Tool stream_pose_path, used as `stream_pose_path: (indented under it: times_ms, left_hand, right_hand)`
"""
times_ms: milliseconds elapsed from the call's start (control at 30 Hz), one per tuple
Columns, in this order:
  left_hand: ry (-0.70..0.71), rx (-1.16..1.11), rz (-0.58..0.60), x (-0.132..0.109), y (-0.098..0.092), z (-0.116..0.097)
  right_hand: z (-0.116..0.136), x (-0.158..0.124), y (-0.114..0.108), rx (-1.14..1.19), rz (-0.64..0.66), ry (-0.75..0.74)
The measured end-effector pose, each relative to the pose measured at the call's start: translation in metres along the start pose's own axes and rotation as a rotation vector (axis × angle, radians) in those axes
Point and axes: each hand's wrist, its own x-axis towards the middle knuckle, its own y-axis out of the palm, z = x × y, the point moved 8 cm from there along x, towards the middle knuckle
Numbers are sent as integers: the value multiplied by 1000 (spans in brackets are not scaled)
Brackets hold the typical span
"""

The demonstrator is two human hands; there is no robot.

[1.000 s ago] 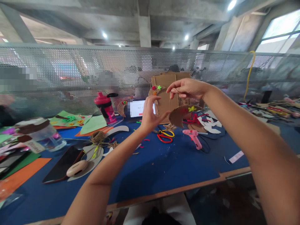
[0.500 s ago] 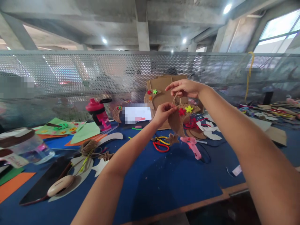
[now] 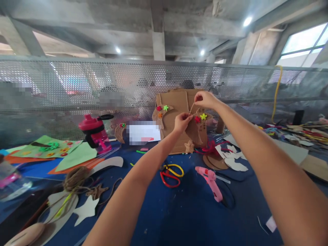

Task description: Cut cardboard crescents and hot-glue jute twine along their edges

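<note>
In front of a cardboard sheet point(image 3: 175, 119), my two hands hold up a twine-wrapped crescent moon point(image 3: 196, 131) with a red and a yellow flower on it. My right hand point(image 3: 206, 99) pinches the upper end of a thin twine point(image 3: 192, 107). Below and to its left, my left hand point(image 3: 182, 122) is closed on the twine near the moon's top. A small brown star point(image 3: 189, 147) is under the moon; whether it hangs from it I cannot tell. Another flowered crescent point(image 3: 160, 116) is against the cardboard's left side.
Red and yellow scissors point(image 3: 172, 175) and a pink glue gun point(image 3: 210, 181) lie on the blue table point(image 3: 164, 218). Leftward are a pink bottle point(image 3: 96, 133), a twine ball point(image 3: 76, 178) and a white star point(image 3: 87, 210). White paper cutouts point(image 3: 234, 159) lie right. A perforated metal screen point(image 3: 128, 78) stands behind.
My right hand has drawn its fingers together and moved slightly right, pulling the twine straighter. The view has shifted, so the tabletop things appear lower.
</note>
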Motion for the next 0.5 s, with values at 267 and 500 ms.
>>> stream_pose_path:
  times_ms: [267, 500]
  left_hand:
    - [-29, 267, 33, 39, 14, 20]
    - [90, 372, -104, 73, -16, 0]
  right_hand:
    - [-36, 33, -5, -87, -306, 94]
    - [-58, 62, 24, 133, -381, 156]
